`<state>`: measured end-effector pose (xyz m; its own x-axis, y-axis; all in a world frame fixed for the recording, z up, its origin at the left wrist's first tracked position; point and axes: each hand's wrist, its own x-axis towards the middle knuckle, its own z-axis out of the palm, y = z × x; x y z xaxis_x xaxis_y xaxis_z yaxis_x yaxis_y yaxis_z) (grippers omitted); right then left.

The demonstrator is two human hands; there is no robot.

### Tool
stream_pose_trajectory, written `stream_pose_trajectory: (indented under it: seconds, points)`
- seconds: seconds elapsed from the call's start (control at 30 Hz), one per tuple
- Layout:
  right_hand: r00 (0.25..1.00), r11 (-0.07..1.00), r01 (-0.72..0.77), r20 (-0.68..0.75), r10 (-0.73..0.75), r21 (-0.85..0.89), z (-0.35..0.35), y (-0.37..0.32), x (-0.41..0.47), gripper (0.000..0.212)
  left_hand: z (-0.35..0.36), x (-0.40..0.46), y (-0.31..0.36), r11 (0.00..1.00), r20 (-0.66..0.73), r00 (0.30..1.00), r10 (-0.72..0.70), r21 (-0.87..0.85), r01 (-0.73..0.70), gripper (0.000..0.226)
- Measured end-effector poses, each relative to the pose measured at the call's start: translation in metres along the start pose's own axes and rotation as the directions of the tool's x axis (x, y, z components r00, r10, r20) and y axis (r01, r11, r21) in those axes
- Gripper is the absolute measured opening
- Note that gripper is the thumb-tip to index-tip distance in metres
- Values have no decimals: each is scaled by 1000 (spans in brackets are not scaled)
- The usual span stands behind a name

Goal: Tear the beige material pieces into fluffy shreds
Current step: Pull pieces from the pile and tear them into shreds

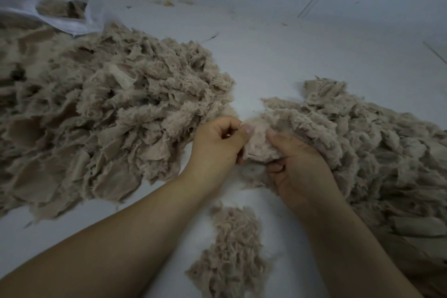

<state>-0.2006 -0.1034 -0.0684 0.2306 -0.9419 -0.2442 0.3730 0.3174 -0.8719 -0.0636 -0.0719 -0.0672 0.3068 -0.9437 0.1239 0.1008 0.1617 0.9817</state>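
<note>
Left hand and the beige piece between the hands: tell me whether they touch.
Touching. The head view shows the left hand pinching the left edge of the beige piece between thumb and curled fingers, with no gap, while the right hand holds its other side.

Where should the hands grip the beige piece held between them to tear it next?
Probably grip the piece at its two side edges, left hand from the left and right hand from the right, as now. It spans the gap between them, so pinching near the middle should concentrate the pull there.
</note>
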Motion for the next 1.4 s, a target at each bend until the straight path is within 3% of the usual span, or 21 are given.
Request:
stream_pose_trajectory:
  seconds: [0.1,0.17,0.27,0.37,0.47,0.53,0.63,0.77,0.87,1.0,1.1,1.17,1.27,1.4]
  points:
    - [1000,1000,17,-24,-17,5,0,2,1,20,-3,3,2,987,-87,988,127,113,-117,29]
    - [1000,999,23,-14,-23,-25,1,2,-1,28,-2,2,2,943,-66,969,240,252,-217,31]
    - [997,996,41,73,-35,-79,5,0,-6,29,2,-2,1,853,63,936,345,396,-341,23]
    - [990,998,32,137,-23,-62,7,-1,-9,39,7,-7,3,740,280,890,359,496,-455,21]
    - [989,998,25,145,-16,-61,7,-2,-10,40,9,-9,4,856,267,925,269,375,-357,40]
    - [993,997,24,118,-15,-77,7,-2,-9,38,7,-8,2,902,167,954,249,320,-291,30]
    - [995,996,31,99,-23,-78,7,-3,-8,51,5,-1,4,956,61,989,136,253,-147,21]
    - [988,992,14,152,5,-124,8,-4,-8,43,1,7,10,962,136,971,-195,220,163,33]
    - [979,987,33,204,0,-159,10,-7,-11,50,-6,12,13,954,252,926,-282,179,241,43]
    - [991,993,-7,132,22,-115,10,-6,-10,58,-12,14,15,956,271,918,-291,56,287,20]
    - [998,998,-27,60,31,-63,8,-4,-5,54,-11,13,12,963,205,943,-263,-9,271,20]
    - [994,995,11,112,0,-97,6,-3,-6,49,-9,12,10,968,205,950,-238,-29,248,21]
    - [947,963,123,319,-41,-240,5,-3,-10,45,-5,10,8,981,218,958,-186,-9,193,22]
    - [961,961,98,275,-24,-257,1,0,-8,41,-6,8,6,985,185,973,-135,-77,151,27]
